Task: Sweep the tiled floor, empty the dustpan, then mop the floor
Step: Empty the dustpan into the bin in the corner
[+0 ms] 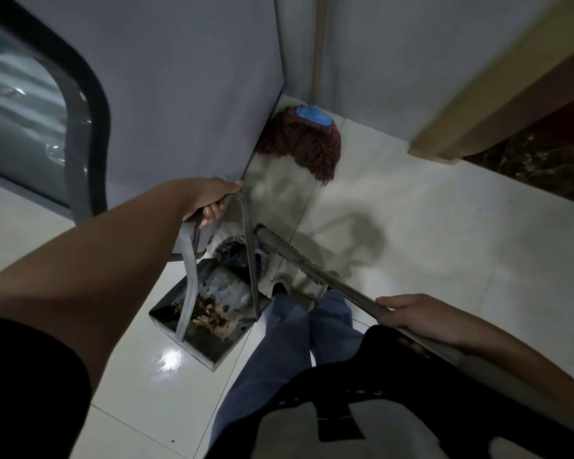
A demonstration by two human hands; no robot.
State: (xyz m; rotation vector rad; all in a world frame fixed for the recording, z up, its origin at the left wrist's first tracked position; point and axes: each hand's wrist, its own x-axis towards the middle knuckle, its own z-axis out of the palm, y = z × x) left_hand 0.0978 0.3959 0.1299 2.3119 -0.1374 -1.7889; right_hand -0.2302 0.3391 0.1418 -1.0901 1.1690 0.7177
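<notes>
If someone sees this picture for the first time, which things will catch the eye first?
First the left hand, gripping the bent handle of the metal dustpan, which holds debris near the picture's middle. Then the dark red mop, its head resting on the floor in the corner by the wall. At the lower right, the right hand holds a long handle.
</notes>
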